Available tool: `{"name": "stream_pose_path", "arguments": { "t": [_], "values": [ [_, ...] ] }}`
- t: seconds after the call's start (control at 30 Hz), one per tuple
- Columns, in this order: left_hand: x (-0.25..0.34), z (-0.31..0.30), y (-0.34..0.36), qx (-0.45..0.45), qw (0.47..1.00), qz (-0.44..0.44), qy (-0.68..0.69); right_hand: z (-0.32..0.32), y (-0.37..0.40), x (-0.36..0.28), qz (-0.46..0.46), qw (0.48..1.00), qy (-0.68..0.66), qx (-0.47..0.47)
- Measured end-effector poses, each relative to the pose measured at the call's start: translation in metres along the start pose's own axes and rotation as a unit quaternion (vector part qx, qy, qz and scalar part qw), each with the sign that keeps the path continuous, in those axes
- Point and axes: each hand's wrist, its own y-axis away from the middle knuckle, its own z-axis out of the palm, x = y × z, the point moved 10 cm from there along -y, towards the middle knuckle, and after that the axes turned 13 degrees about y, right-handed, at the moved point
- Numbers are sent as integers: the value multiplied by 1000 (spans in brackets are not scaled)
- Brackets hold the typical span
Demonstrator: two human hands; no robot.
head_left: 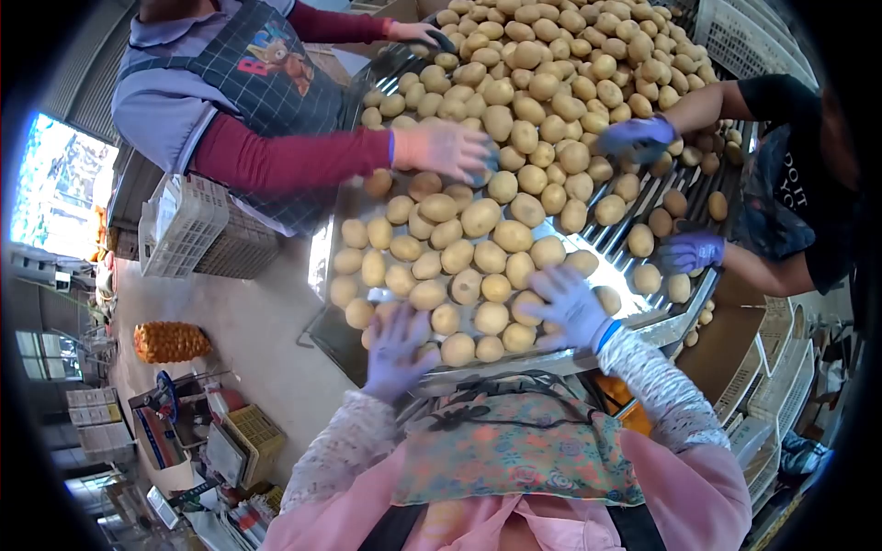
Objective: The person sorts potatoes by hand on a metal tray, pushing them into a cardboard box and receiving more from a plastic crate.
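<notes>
Tan, rounded potatoes [480, 219] cover a metal sorting table [323, 262]. My left hand [397, 349], in a pale purple glove, lies at the near left edge against the closest potatoes, its fingers stretched out and slightly blurred. On the near right, my right hand [571, 308] wears a matching glove. Its fingers are spread over several potatoes beside a shiny bare patch of metal. Neither hand is closed round a potato. Several potatoes sit in a loose layer between my two hands.
At the left, a co-worker's gloved hand [447, 151] reaches over the potatoes. Another person's purple-gloved hands [694, 250] work at the right, over metal rollers [707, 179]. Crates [188, 225] stand left, with a filled net sack [172, 342] on the floor.
</notes>
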Motion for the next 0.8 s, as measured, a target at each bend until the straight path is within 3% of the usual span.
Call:
{"name": "stream_pose_path", "arguments": {
  "t": [0.07, 0.23, 0.3, 0.37, 0.43, 0.47, 0.53, 0.57, 0.67, 0.73, 0.77, 0.8],
  "values": [
    [-21, -18, 31, -14, 995, 14, -101, 4, -14, -24, -12, 1000, -11, -12],
    [-22, -39, 36, 9, 997, 33, -62, 9, -55, -49, 6, 996, -83, -26],
    [-29, -46, -6, 36, 997, -3, -75, 10, -79, -71, -35, 995, -91, -31],
    [-40, -38, -48, 130, 991, -10, -36, 24, -95, -114, -177, 981, 13, -84],
    [-29, -10, -74, 249, 922, 207, -212, 27, -97, -132, -160, 986, 19, -36],
    [-15, -9, -89, 252, 921, 209, -211, 22, -96, -135, -141, 990, 26, 13],
    [37, 0, -108, 147, 949, 262, -94, 17, -83, -136, -153, 986, -47, 45],
    [55, -3, -103, 150, 951, 254, -95, 10, -73, -134, -168, 975, -122, 76],
    [38, 1, -111, 20, 996, 27, -81, -27, -36, -91, -155, 946, -216, 184],
    [3, 4, -111, 9, 990, 35, -135, -36, -12, -53, -61, 969, -197, 136],
    [-9, 9, -109, 7, 983, 31, -182, -34, 2, -49, -57, 970, -197, 131],
    [-2, 1, -135, -121, 985, -44, -114, -36, 16, -29, 29, 964, -208, 166]
  ]
}}
